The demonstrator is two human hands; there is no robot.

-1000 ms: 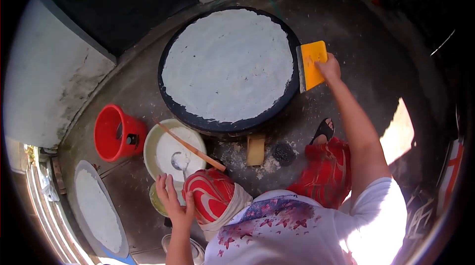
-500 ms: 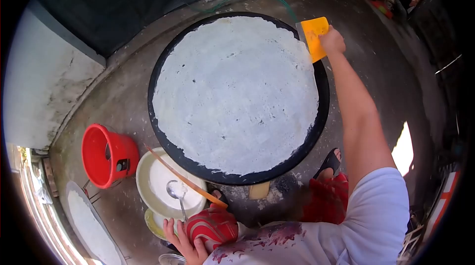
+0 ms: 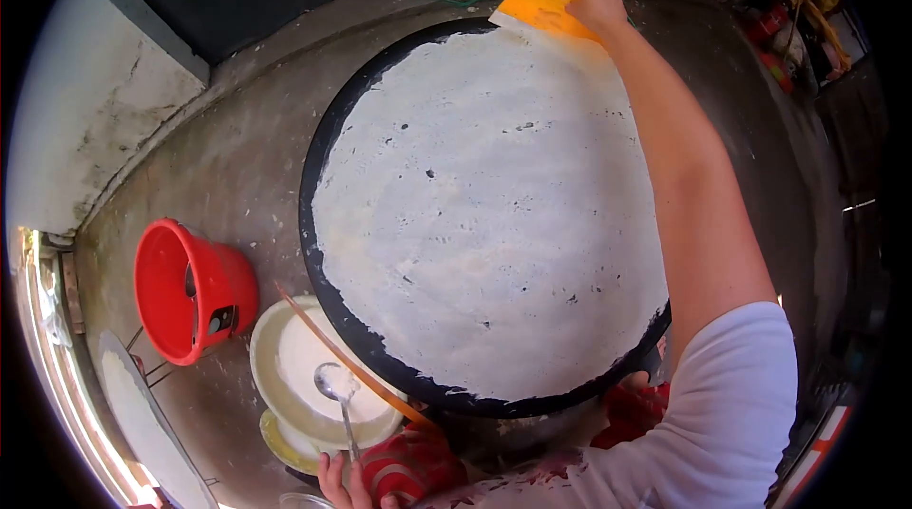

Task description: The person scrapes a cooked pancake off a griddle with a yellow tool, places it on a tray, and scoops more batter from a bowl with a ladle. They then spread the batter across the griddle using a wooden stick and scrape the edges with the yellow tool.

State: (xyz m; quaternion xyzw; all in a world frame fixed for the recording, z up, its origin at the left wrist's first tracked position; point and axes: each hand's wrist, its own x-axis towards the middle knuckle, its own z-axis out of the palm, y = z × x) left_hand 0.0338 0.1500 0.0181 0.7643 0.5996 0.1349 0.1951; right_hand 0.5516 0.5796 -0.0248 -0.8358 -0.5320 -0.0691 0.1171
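Observation:
A thin whitish sheet of batter (image 3: 484, 214) covers most of a large round black griddle (image 3: 318, 252). My right hand (image 3: 597, 7) is closed on a yellow scraper (image 3: 546, 5), whose edge meets the sheet's rim at the top of the griddle. Low in the view, my left hand (image 3: 344, 482) is near my red-clad knee, its fingers apart and nothing seen in them. Just above it, a pale basin (image 3: 268, 357) of white batter holds a metal ladle (image 3: 332, 382). Across the basin lies a thin orange-brown stick (image 3: 347, 357).
On the floor at the left stands a red bucket (image 3: 218, 286). Below it, a round tray with a pale sheet (image 3: 142, 414) lies at the lower left. A yellow-green bowl (image 3: 285, 447) sits under the basin. Assorted items, some red, are piled at the upper right (image 3: 779, 24).
My right hand has swept the scraper left and up along the griddle's far edge. The view has shifted, so the griddle appears larger and lower. My left hand sits lower in the frame.

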